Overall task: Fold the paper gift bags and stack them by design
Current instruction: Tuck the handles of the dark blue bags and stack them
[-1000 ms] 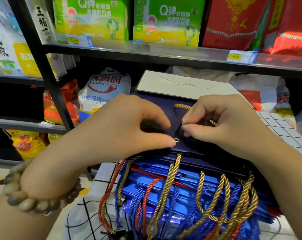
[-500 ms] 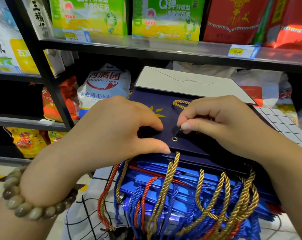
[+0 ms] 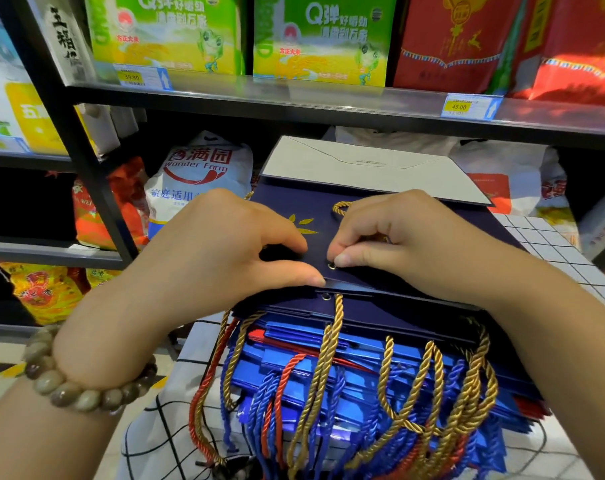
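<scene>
A navy gift bag [image 3: 294, 206] with a gold leaf print lies flat on top of a stack of folded blue bags [image 3: 363, 362], whose gold, red and blue rope handles hang toward me. Its white folded base [image 3: 370, 168] points away from me. My left hand [image 3: 221, 247] grips the near top edge of the navy bag, thumb along the rim. My right hand [image 3: 391, 237] pinches the bag's rim at a metal eyelet [image 3: 331, 266], over the gold rope handle [image 3: 341, 206] that loops out behind its fingers.
The stack rests on a white cloth with a black grid [image 3: 176, 431]. A black metal shelf [image 3: 294, 98] directly ahead holds green boxes, red bags and rice sacks. Floor shows at the lower left.
The navy bag's near edge has slid a little toward me. My right fingers have moved down onto the eyelet, and my left thumb now lies along the rim.
</scene>
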Motion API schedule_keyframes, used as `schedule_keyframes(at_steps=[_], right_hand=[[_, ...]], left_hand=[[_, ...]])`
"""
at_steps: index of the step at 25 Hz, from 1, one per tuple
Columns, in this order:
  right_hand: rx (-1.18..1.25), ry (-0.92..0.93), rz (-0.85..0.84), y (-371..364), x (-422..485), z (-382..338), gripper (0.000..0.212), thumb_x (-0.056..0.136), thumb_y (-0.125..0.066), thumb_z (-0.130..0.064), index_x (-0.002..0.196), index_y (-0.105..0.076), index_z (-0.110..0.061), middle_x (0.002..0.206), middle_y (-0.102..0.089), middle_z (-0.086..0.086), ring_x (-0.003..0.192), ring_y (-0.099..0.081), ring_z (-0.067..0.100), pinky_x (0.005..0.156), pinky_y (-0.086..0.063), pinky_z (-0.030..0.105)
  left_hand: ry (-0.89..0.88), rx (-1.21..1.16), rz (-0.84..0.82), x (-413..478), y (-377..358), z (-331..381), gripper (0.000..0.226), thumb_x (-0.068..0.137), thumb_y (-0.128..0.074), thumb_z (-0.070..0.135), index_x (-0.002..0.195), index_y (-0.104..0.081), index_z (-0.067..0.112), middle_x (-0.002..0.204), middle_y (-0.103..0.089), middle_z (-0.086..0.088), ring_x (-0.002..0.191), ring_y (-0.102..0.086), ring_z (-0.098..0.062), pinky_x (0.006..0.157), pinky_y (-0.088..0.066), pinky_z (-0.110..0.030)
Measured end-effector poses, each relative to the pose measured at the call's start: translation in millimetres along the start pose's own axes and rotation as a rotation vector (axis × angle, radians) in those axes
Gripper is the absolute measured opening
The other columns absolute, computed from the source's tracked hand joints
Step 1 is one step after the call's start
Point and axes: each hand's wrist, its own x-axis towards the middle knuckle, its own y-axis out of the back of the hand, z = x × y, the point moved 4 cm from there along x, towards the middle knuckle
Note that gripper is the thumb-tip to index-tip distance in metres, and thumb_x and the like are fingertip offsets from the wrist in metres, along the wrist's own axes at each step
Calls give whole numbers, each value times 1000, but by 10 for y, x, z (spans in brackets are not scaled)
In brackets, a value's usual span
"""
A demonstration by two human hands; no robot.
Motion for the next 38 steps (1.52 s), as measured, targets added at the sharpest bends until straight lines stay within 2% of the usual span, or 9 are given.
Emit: schedule_keyframes(at_steps=[5, 8, 11, 14, 20, 24, 27, 35, 38], right_hand=[[1, -53, -99, 20, -118, 39, 36, 85, -49, -33, 115, -65, -19, 101, -59, -5, 94, -54, 5, 86, -38, 17], [-178, -28, -35, 26, -80, 58, 39, 89, -44, -25, 124, -59, -15, 103, -59, 1, 98, -54, 14, 87, -38, 22], [-122, -53, 40, 84, -47, 37, 42, 86, -42, -30, 120, -62, -16, 94, -61, -4, 89, -53, 4, 79, -38, 13], [-117, -69, 57, 137, -59, 16, 41, 86, -44, -34, 119, -62, -18, 89, -56, -14, 84, -51, -4, 74, -34, 9], [-263, -107, 120, 191, 15, 3, 28, 96, -45, -17, 117, -63, -19, 95, -51, -13, 97, -52, 10, 76, -32, 20], [-245, -75, 136, 165, 61, -76, 26, 96, -44, -15, 110, -66, -16, 100, -63, 1, 96, -55, 20, 83, -40, 33], [-288, -62, 150, 171, 79, -125, 26, 96, -43, -16, 107, -66, -13, 102, -64, 7, 98, -55, 26, 84, -43, 41], [-427, -101, 287, 72, -46, -143, 19, 95, -46, -18, 107, -60, -14, 101, -64, 7, 92, -58, 33, 76, -47, 44], [-492, -61, 384, 34, -90, -173, 12, 84, -53, -12, 92, -63, -11, 82, -66, 9, 69, -62, 34, 56, -51, 41]], left_hand=[[-5, 6, -14, 59, -41, -60, 45, 76, -47, 57, 79, -74, 22, 72, -72, 5, 68, -61, -7, 56, -44, -32], [-77, 179, 9, 147, -66, -9, 40, 82, -43, 46, 78, -71, 17, 62, -68, -2, 55, -64, -24, 44, -47, -32], [-103, 357, 69, 205, -46, 57, 33, 84, -42, 34, 78, -67, 14, 54, -61, -4, 41, -55, -26, 41, -29, -22], [-64, 340, 125, 271, -13, 57, 29, 85, -42, 32, 84, -66, 16, 52, -59, -5, 40, -52, -28, 44, -24, -20], [94, 198, 401, 126, 157, 224, 33, 86, -51, 36, 68, -69, 15, 80, -69, 1, 71, -64, -21, 56, -48, -33], [207, 540, 278, 137, -77, 263, 38, 78, -46, 42, 66, -73, 18, 86, -71, -4, 77, -64, -29, 64, -41, -34], [243, 583, 264, 219, -173, 215, 34, 80, -47, 34, 68, -73, 16, 82, -70, -3, 74, -63, -29, 69, -30, -38], [-80, 456, 230, 228, -168, 218, 34, 85, -42, 20, 68, -67, 4, 77, -66, -8, 63, -59, -31, 68, -44, -36], [-163, 400, 193, 238, -135, 200, 36, 86, -40, 18, 66, -65, 3, 81, -67, -8, 66, -60, -31, 80, -37, -41]])
